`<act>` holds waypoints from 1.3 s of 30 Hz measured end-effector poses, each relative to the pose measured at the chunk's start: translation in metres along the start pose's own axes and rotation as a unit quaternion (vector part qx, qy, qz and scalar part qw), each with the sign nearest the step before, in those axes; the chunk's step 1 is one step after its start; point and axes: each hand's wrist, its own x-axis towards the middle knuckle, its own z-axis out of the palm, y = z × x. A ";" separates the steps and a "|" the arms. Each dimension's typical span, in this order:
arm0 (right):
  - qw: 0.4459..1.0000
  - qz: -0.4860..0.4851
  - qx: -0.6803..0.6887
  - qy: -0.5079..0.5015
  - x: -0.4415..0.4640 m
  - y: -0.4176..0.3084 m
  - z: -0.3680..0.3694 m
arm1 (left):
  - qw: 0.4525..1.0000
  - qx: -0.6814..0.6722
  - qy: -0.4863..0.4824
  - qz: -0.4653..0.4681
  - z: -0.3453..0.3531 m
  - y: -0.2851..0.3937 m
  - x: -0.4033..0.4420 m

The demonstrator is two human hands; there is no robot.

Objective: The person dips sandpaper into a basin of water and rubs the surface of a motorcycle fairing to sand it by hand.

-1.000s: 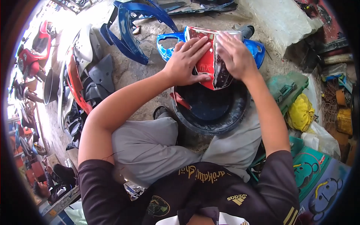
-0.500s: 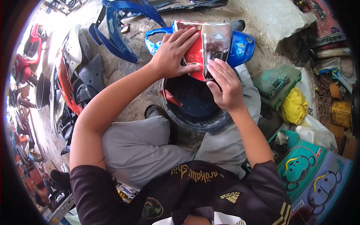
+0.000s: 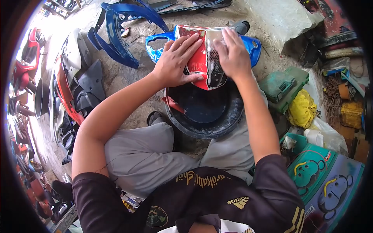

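Note:
A glossy blue motorcycle fairing panel [image 3: 253, 51] lies across the far rim of a black basin [image 3: 206, 133], between my knees. Over its middle is a red and dark patterned decal [image 3: 199, 64], with a pale strip down the centre. My left hand [image 3: 174, 62] rests flat on the red half, fingers stretched out and thumb near the lower edge. On the dark half, my right hand [image 3: 235, 56] presses with straight fingers pointing to the far edge; its palm hides part of the decal. A red scrap [image 3: 175, 105] hangs at the basin's left rim.
A dark blue fairing piece [image 3: 116, 39] lies at the back left. Several body panels [image 3: 79, 89] line the left side. At right are a green case [image 3: 285, 85], a yellow bag [image 3: 302, 108], a decorated teal box [image 3: 307, 171] and a concrete block [image 3: 285, 23].
My right hand has slid up the dark half of the decal to the far edge. My left hand stays in place on the red half.

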 end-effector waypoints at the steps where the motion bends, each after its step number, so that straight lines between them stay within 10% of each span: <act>1: 1.000 -0.003 0.012 -0.005 -0.014 -0.009 -0.003 | 1.000 -0.004 0.004 -0.001 0.001 -0.003 0.002; 10: 0.997 -0.008 -0.038 -0.067 -0.122 -0.061 -0.032 | 1.000 0.004 -0.003 0.008 -0.003 0.000 0.000; 22: 0.986 0.101 -0.103 -0.077 0.013 0.022 -0.011 | 0.999 0.026 -0.023 0.019 -0.008 0.004 -0.012; 32: 0.998 0.028 0.015 -0.046 -0.155 -0.059 -0.017 | 1.000 0.014 -0.007 0.023 -0.002 0.003 -0.013; 39: 0.997 0.068 -0.026 -0.009 -0.063 -0.020 -0.012 | 0.999 0.027 -0.022 0.040 -0.004 0.008 -0.024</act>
